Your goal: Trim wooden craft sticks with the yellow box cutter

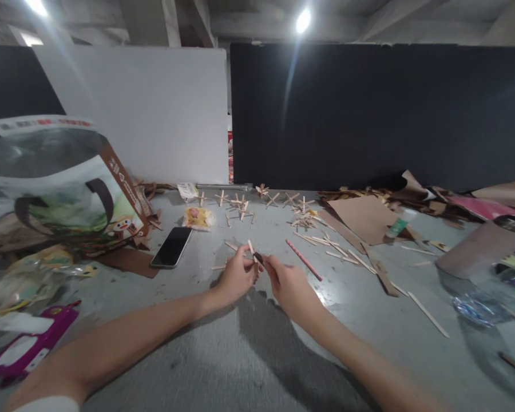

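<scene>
Near the middle of the table my left hand (239,270) pinches a short wooden craft stick (251,247) that points up and away. My right hand (289,286) is closed on a small black tool (258,258), its tip touching or very close to the stick. Most of this tool is hidden by my fingers, so its kind cannot be made out. Beside my left hand lie loose pieces of stick (218,267). A red patterned pencil (304,260) rests to the right of my right hand. Farther back stand several small crossed-stick pieces (242,207).
A black phone (171,247) and a yellow packet (197,218) lie left of centre. On the left are a large printed bag (68,194) and a purple item (36,343). Loose sticks (339,252), brown cardboard (360,217), a glue stick (397,227) and a tumbler (480,246) occupy the right.
</scene>
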Tool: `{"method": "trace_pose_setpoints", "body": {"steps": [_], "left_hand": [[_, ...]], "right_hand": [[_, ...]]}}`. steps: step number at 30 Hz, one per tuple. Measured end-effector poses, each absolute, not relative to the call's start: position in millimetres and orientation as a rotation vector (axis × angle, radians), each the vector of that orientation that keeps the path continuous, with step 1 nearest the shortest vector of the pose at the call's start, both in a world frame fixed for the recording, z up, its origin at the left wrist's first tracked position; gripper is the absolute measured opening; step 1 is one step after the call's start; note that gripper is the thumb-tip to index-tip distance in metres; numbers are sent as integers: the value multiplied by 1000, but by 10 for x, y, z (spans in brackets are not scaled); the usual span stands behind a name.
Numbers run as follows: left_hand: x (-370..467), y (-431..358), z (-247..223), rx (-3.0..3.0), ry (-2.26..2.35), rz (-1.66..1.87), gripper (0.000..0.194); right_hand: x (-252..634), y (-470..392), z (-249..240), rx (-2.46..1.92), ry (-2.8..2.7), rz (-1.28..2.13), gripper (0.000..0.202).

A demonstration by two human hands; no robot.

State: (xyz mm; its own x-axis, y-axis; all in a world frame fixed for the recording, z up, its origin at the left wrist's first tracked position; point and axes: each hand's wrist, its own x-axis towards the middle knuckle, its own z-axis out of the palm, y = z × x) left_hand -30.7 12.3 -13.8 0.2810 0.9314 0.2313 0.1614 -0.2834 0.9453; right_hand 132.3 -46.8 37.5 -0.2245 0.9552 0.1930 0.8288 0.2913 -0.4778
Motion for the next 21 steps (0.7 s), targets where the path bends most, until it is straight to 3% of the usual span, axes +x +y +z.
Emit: {"method": "trace_pose_setpoints", "body": {"steps": [10,21], "left_hand": [[-331,143,-216,1764,916,1036,46],[-280,178,-188,1677,1014,1055,35]], "right_hand": [[1539,-102,998,-1550,-2270,573,30],[1345,-454,350,-1647,-2065,409,29]]}}
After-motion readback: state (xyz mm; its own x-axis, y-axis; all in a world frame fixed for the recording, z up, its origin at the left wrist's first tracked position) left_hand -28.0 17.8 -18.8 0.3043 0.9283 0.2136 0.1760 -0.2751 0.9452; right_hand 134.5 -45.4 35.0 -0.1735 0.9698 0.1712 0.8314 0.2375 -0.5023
